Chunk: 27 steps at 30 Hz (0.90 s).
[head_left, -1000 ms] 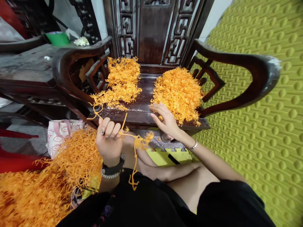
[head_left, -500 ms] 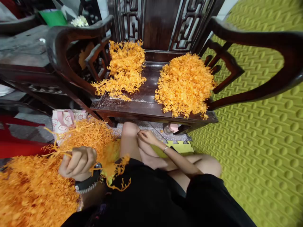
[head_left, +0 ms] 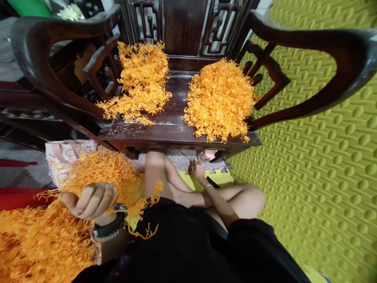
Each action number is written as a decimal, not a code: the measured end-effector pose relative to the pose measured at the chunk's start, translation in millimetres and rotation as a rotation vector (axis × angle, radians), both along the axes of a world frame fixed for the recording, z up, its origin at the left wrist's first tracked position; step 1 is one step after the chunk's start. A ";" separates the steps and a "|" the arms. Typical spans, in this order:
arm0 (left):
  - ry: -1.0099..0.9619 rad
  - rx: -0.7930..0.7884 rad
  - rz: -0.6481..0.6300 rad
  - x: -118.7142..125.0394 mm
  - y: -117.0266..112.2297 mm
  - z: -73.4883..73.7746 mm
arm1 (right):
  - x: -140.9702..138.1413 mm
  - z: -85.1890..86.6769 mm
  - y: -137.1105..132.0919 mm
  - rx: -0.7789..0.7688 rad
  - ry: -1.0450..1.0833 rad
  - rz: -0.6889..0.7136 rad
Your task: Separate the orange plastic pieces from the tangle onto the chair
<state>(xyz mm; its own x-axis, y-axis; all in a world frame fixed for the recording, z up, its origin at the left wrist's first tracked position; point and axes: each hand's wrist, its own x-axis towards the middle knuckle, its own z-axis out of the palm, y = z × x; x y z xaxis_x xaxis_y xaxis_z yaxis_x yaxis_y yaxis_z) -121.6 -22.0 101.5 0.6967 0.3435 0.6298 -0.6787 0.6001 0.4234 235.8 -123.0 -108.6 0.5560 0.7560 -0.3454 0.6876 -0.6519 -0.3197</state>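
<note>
My left hand (head_left: 92, 199) is at the lower left, fingers curled into a fist with the thumb pointing left. It grips an orange branched plastic sprig (head_left: 138, 208), whose thin stems stick out past the wrist toward my black shirt. My right hand (head_left: 198, 170) is lower, beyond my crossed legs, beside a small jar with a pink lid (head_left: 207, 155). Its fingers are drawn together around something small and partly orange, too blurred to name. Below and behind my left hand spreads a large heap of orange plastic sprigs (head_left: 38, 243).
A dark wooden armchair (head_left: 176, 131) stands in front, carrying a left pile (head_left: 144, 78) and a right pile (head_left: 220, 98) of orange plastic pieces. A white bag with pink handles (head_left: 59, 161) stands at left. Yellow-green textured matting (head_left: 318, 173) covers the right side.
My right hand has moved from beside my knee toward the pink-lidded jar. My left hand stays low at the left, its thumb now stretched further out. The view has shifted slightly.
</note>
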 end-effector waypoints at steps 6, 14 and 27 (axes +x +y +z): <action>0.080 -0.080 0.029 7.2 -10.3 9.1 | 10.9 -2.2 13.8 -0.175 -0.036 -0.009; 0.116 -0.197 0.044 6.2 -15.8 7.3 | 9.7 11.6 1.0 -0.201 -0.024 0.061; 0.296 -0.128 0.230 43.0 -13.2 14.6 | 17.8 40.7 -11.6 -0.213 0.036 0.007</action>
<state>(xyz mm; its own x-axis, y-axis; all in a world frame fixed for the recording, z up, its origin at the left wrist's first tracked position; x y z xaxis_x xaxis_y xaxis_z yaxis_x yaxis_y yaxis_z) -78.6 -35.2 116.1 0.7374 0.5746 0.3551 -0.6614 0.5073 0.5525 253.5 -134.7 -67.9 0.5350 0.6676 -0.5178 0.6832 -0.7024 -0.1997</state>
